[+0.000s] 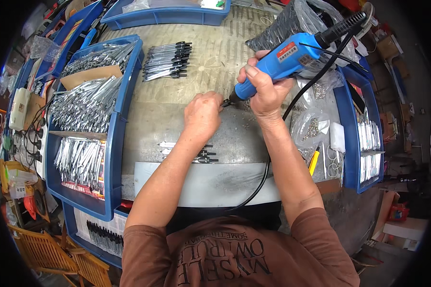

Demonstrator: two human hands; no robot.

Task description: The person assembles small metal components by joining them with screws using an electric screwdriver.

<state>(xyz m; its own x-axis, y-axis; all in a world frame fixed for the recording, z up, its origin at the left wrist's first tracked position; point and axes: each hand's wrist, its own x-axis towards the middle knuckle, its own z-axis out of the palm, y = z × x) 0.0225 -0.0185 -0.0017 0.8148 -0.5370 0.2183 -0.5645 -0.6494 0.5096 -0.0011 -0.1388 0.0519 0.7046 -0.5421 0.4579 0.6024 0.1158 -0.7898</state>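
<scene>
My right hand [268, 93] is wrapped round a blue electric screwdriver [280, 60], which slants down to the left with its cord rising from the far end. The tool's dark nose meets a small black-ended piece [226, 102] pinched in my left hand [203, 114]. Most of that piece is hidden by my fingers. Beyond my left hand lies a row of slim silver pen-like pieces [166, 61] with black ends pointing right. Several similar pieces [205, 157] lie near my left forearm, partly covered by it.
A divided blue bin [116, 119] of silver parts stands at the left; another blue tray [165, 18] is at the back. On the right are a black-filled plastic bag [277, 26], a bag of small metal parts [311, 129], a yellow-handled tool [314, 161] and a blue bin [352, 129]. A black cable [263, 177] crosses the bench.
</scene>
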